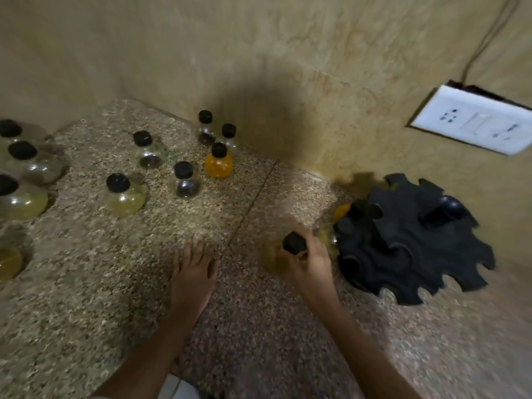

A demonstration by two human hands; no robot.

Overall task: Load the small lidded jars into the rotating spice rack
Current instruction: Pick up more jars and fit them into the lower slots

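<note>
while the right hand (pixel 309 259) is gripping a small jar (pixel 283 254) by its neck under the black lid (pixel 294 242), just beside the black rotating rack (pixel 411 243), the jar is looking light, rigid and slick (likely clear plastic, too blurred to be sure), so the neck is seeming the surest hold. the left hand (pixel 194 269) is lying open and flat on the speckled counter (pixel 86 283). six small jars are waiting near the wall, and about five larger ones are sitting at the left edge.

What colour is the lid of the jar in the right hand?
Black. The lid shows above the right hand in the head view.
</note>
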